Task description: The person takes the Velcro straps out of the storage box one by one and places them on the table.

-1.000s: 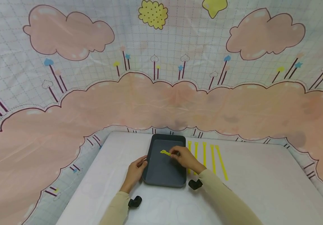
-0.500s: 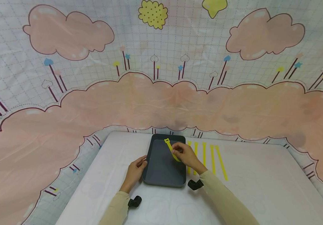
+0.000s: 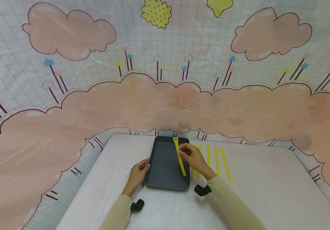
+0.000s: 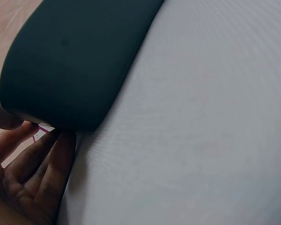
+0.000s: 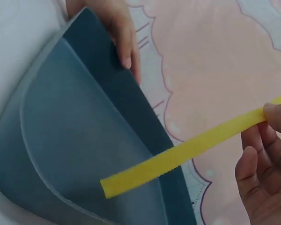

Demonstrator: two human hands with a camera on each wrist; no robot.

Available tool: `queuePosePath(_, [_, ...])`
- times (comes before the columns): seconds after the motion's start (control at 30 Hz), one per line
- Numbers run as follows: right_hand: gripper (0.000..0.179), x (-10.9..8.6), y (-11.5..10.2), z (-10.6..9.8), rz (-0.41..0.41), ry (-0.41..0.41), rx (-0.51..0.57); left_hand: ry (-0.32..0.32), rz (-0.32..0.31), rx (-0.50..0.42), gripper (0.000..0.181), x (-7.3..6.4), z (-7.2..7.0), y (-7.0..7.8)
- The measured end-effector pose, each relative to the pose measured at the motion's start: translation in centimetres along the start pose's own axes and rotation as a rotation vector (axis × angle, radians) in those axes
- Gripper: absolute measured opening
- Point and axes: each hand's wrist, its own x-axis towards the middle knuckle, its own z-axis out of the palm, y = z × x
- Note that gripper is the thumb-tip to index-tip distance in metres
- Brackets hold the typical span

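My right hand pinches a yellow cable strap with a slotted head between thumb and fingers. The strap hangs over the right side of a dark grey tray, its head toward the far rim. In the right wrist view the strap's plain end sticks out over the tray floor. My left hand rests at the tray's left side. In the left wrist view its fingers touch the outer wall near the tabletop, the tips partly hidden by the tray.
Several more yellow straps lie in a row on the white table, right of the tray; my right hand hides part of some. A printed cloth with clouds hangs behind the table.
My right hand has shifted right, and the strap has swung from pointing left to lying lengthwise, its head now far and its tail uncurled toward me. My left hand stays put.
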Motion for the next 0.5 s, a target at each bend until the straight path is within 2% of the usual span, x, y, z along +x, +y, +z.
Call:
queuePosePath(0.13, [0.013, -0.4, -0.5, -0.3, 0.01, -0.003, 0.027, -0.003, 0.003, 0.006, 0.037, 0.0, 0.0, 0.1])
queuePosePath(0.27, [0.015, -0.6, 0.5, -0.5, -0.001, 0.007, 0.07, 0.0, 0.007, 0.014, 0.036, -0.1, 0.1, 0.3])
queuePosePath(0.5, [0.018, -1.5, 0.5, -1.5, 0.066, 0.008, 0.186, 0.002, 0.012, 0.025, 0.036, -0.1, 0.0, 0.2])
